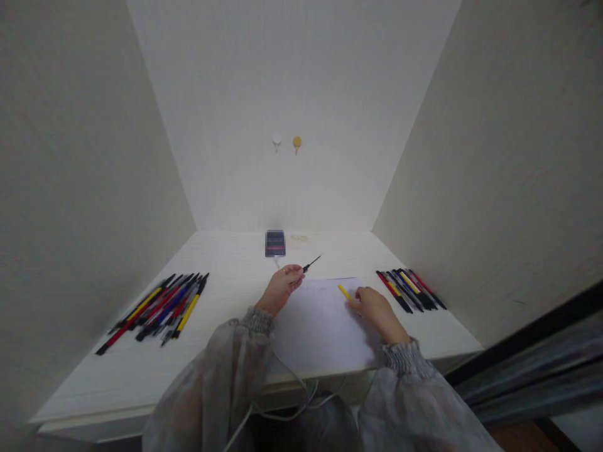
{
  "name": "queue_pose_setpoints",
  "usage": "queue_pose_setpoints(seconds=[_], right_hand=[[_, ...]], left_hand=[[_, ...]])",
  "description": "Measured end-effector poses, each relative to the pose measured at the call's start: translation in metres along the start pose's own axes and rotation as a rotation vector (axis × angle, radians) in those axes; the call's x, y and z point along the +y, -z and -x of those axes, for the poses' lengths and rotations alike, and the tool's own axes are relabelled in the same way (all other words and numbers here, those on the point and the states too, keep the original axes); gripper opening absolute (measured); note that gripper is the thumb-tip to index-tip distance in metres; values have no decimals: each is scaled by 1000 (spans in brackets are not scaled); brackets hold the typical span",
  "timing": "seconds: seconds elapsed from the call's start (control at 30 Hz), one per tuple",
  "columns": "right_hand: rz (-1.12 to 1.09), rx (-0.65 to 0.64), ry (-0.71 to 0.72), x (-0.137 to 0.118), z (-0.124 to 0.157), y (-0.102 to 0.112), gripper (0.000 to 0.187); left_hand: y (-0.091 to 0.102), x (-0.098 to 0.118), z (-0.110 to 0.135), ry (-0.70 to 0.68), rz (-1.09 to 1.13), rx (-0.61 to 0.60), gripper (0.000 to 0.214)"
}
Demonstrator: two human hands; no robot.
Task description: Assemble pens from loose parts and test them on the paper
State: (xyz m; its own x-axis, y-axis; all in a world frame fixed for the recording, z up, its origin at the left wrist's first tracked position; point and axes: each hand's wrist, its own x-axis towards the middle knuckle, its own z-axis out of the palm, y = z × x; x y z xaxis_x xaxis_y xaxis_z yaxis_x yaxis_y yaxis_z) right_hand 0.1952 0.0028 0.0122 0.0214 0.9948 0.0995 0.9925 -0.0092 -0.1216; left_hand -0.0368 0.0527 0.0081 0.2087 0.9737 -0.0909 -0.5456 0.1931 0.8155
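Observation:
My left hand (281, 287) is closed on a thin dark pen refill (313, 262) with a black end at the fingers. Its slim tip points up and to the right, above the far edge of a white sheet of paper (320, 336). Over the right part of the sheet, my right hand (375, 309) pinches a yellow pen barrel (344, 292), which juts out up and to the left. The rest of the barrel is hidden by the fingers. Faint writing runs along the top of the paper.
On the left lies a loose pile of pens (157, 307) in red, yellow, blue, black and clear. A neater row of pens (411, 290) lies at the right. A phone (275, 243) with a cable is at the back of the white table (230, 282). Walls enclose three sides.

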Motion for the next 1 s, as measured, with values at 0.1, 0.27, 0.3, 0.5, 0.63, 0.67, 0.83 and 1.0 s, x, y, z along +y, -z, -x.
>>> queue_pose_setpoints(seconds=[0.1, 0.27, 0.3, 0.5, 0.63, 0.67, 0.83, 1.0], right_hand=[[-1, -17, 7, -2, 5, -5, 17], [-120, 58, -30, -3, 6, -13, 13], [-171, 79, -29, -2, 6, -14, 13], [-568, 258, 186, 1, 4, -5, 16], [-665, 325, 257, 1, 5, 4, 18], [-673, 328, 262, 0, 6, 5, 19], [-667, 325, 293, -1, 8, 10, 19], [-648, 330, 311, -4, 9, 13, 19]], left_hand=[[0, 0, -1, 4, 14, 4, 18], [2, -4, -2, -4, -24, -12, 20], [2, -4, -2, -5, -38, -17, 19], [1, -3, -1, -20, -106, -21, 15], [1, 1, 0, -37, -136, -14, 12], [1, 2, 0, -37, -137, -18, 11], [4, 3, 0, -57, -164, -32, 9], [6, 2, -2, -58, -207, -53, 9]])
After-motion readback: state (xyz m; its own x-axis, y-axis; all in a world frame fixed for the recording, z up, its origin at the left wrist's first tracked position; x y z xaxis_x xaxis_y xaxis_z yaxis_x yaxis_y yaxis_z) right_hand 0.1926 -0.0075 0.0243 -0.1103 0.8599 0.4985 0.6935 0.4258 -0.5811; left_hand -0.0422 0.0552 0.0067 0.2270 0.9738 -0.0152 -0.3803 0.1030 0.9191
